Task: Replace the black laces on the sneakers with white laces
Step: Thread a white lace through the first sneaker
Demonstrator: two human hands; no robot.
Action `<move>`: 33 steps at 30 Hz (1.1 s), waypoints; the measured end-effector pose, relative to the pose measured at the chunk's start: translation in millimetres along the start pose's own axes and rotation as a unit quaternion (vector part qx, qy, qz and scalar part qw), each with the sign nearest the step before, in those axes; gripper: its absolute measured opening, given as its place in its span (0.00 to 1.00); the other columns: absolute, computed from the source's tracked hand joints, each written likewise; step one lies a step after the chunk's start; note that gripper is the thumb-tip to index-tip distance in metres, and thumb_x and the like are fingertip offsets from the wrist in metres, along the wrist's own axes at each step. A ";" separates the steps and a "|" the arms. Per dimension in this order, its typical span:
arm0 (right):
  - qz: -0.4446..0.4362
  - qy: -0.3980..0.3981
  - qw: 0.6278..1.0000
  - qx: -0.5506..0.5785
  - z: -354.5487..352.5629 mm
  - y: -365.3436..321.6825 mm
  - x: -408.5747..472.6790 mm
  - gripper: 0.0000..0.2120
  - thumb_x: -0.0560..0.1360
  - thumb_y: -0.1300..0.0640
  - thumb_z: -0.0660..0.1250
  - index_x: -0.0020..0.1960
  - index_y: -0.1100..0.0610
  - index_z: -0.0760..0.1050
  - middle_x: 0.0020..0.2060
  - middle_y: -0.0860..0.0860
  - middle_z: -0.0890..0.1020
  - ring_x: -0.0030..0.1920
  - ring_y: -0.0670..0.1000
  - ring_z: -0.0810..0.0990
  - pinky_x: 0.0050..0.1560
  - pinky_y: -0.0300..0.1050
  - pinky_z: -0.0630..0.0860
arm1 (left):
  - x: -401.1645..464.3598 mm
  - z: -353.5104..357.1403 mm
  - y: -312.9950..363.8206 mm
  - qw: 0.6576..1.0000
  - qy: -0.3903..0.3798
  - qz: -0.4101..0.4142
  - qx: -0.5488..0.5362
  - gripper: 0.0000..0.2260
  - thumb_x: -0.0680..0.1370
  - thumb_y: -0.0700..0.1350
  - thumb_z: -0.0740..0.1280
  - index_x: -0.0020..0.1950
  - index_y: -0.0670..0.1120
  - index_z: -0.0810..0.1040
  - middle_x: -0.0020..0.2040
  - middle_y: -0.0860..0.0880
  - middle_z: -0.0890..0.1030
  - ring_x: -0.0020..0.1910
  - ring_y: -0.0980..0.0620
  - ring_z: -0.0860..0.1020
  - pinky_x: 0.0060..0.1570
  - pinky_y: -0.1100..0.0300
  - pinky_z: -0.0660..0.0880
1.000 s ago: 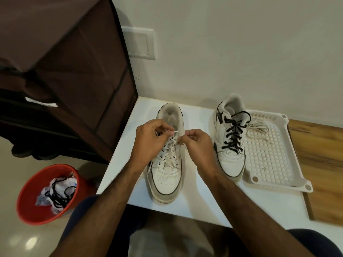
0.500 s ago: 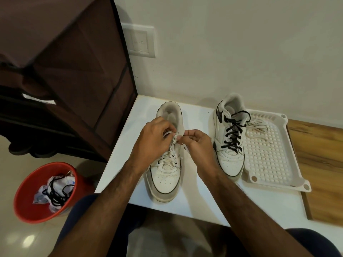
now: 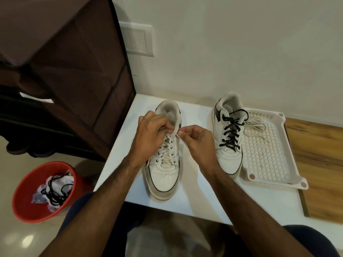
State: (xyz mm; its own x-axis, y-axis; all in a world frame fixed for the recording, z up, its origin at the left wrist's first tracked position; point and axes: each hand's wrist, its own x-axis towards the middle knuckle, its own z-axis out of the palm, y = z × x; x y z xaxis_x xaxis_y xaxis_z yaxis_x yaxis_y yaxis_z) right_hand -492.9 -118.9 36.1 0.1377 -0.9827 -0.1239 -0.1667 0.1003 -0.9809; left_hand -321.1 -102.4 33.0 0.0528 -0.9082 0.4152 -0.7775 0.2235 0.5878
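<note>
Two white sneakers stand on a white table (image 3: 194, 199). The left sneaker (image 3: 164, 175) is threaded with a white lace (image 3: 167, 148). My left hand (image 3: 151, 134) pinches one end of that lace at the shoe's top eyelets. My right hand (image 3: 196, 140) pinches the other end just right of the tongue. The right sneaker (image 3: 227, 140) carries a black lace (image 3: 231, 133). Another white lace (image 3: 255, 125) lies in the white perforated tray (image 3: 269, 156) beside it.
A red bucket (image 3: 24, 203) on the floor at the left holds a loose black lace (image 3: 55, 191) and crumpled paper. A dark brown fabric cabinet (image 3: 65, 71) stands left of the table. A wooden surface (image 3: 319, 164) lies at the right, and the wall is close behind.
Both hands have shifted slightly up toward the shoe's collar with the lace ends, and the right hand has drawn a little away from the left.
</note>
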 end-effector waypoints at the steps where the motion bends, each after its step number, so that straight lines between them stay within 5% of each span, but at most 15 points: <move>1: -0.009 0.005 1.000 -0.019 0.4 0.3 1.6 0.01 0.76 0.59 0.74 0.47 0.54 0.84 0.40 0.48 0.87 0.45 0.47 0.86 0.52 0.45 0.81 | 0.9 -0.7 -1.8 1.000 -0.009 0.021 0.010 0.10 0.72 0.33 0.73 0.41 0.48 0.82 0.37 0.64 0.75 0.47 0.59 0.69 0.48 0.56 0.62; 5: -0.042 0.023 0.995 -0.084 -0.5 1.4 4.8 0.02 0.74 0.56 0.76 0.46 0.52 0.85 0.37 0.44 0.86 0.41 0.42 0.83 0.45 0.33 0.76 | 7.0 -3.0 -4.2 0.999 -0.037 0.014 -0.016 0.11 0.71 0.32 0.74 0.40 0.49 0.81 0.36 0.63 0.77 0.44 0.61 0.70 0.52 0.53 0.65; 11: -0.040 0.029 0.997 -0.065 -0.2 2.1 4.0 0.03 0.73 0.58 0.77 0.47 0.55 0.86 0.38 0.45 0.86 0.40 0.41 0.83 0.44 0.33 0.77 | 16.6 -6.3 0.5 0.989 -0.071 -0.078 -0.100 0.14 0.70 0.39 0.78 0.40 0.55 0.77 0.42 0.67 0.80 0.45 0.60 0.77 0.60 0.38 0.71; 15: -0.017 0.002 1.000 -0.020 -4.0 -0.6 5.5 0.02 0.73 0.60 0.77 0.46 0.56 0.85 0.38 0.48 0.87 0.42 0.46 0.86 0.47 0.39 0.81 | 12.0 -14.3 -3.4 0.990 -0.091 -0.043 -0.095 0.13 0.76 0.45 0.73 0.55 0.59 0.78 0.42 0.64 0.83 0.55 0.59 0.76 0.64 0.50 0.61; 19: -0.007 -0.004 0.999 -0.036 -3.9 -1.1 4.7 0.02 0.74 0.58 0.75 0.44 0.53 0.83 0.38 0.49 0.86 0.43 0.49 0.86 0.50 0.48 0.82 | 4.5 -19.2 -0.9 0.992 -0.125 0.000 -0.022 0.19 0.76 0.61 0.69 0.66 0.65 0.73 0.49 0.68 0.79 0.57 0.62 0.70 0.54 0.57 0.57; 21: 0.008 -0.007 1.000 -0.011 -5.7 -1.1 3.1 0.02 0.75 0.61 0.71 0.44 0.55 0.80 0.40 0.51 0.86 0.46 0.51 0.86 0.53 0.52 0.81 | 3.3 -12.9 2.5 0.991 -0.129 0.026 0.028 0.18 0.76 0.60 0.71 0.66 0.65 0.75 0.49 0.70 0.76 0.55 0.58 0.69 0.50 0.56 0.55; 24: 0.016 0.006 0.999 0.047 -13.9 -5.6 1.6 0.03 0.77 0.65 0.66 0.46 0.59 0.76 0.45 0.53 0.87 0.51 0.49 0.85 0.50 0.44 0.75 | 3.6 -8.6 2.1 0.992 -0.126 -0.014 -0.004 0.18 0.74 0.54 0.75 0.62 0.66 0.77 0.48 0.67 0.78 0.54 0.59 0.69 0.51 0.57 0.55; 28: 0.030 0.080 0.967 0.240 -37.9 -15.7 9.8 0.03 0.78 0.64 0.60 0.49 0.59 0.71 0.48 0.57 0.87 0.48 0.52 0.84 0.48 0.46 0.74 | 3.9 -8.4 -1.4 0.990 -0.127 -0.052 -0.038 0.19 0.73 0.52 0.77 0.60 0.68 0.77 0.49 0.63 0.80 0.55 0.64 0.68 0.56 0.59 0.58; 31: 0.064 0.117 0.925 0.356 -49.7 -18.6 17.3 0.05 0.78 0.61 0.58 0.45 0.56 0.71 0.35 0.52 0.82 0.37 0.48 0.77 0.39 0.42 0.69 | 3.5 -9.6 -1.5 0.988 -0.126 -0.061 -0.062 0.11 0.79 0.55 0.71 0.59 0.67 0.79 0.48 0.61 0.80 0.55 0.63 0.69 0.58 0.62 0.57; 33: 0.069 0.094 0.955 0.272 -45.7 -20.6 17.3 0.05 0.77 0.59 0.59 0.43 0.54 0.70 0.31 0.48 0.74 0.32 0.45 0.71 0.36 0.42 0.65 | 4.6 -10.9 0.4 0.981 -0.129 -0.092 -0.114 0.09 0.84 0.53 0.63 0.59 0.65 0.81 0.43 0.58 0.79 0.52 0.61 0.69 0.59 0.62 0.57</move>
State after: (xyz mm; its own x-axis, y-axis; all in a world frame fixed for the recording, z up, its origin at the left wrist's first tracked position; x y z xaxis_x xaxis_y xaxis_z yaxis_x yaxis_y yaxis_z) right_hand -531.7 -145.1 61.0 -0.0349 -0.9597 -0.2790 0.3675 0.2473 -0.8965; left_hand -314.3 -102.6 42.7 -0.0037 -0.9933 0.1157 -0.6084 0.0941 0.7880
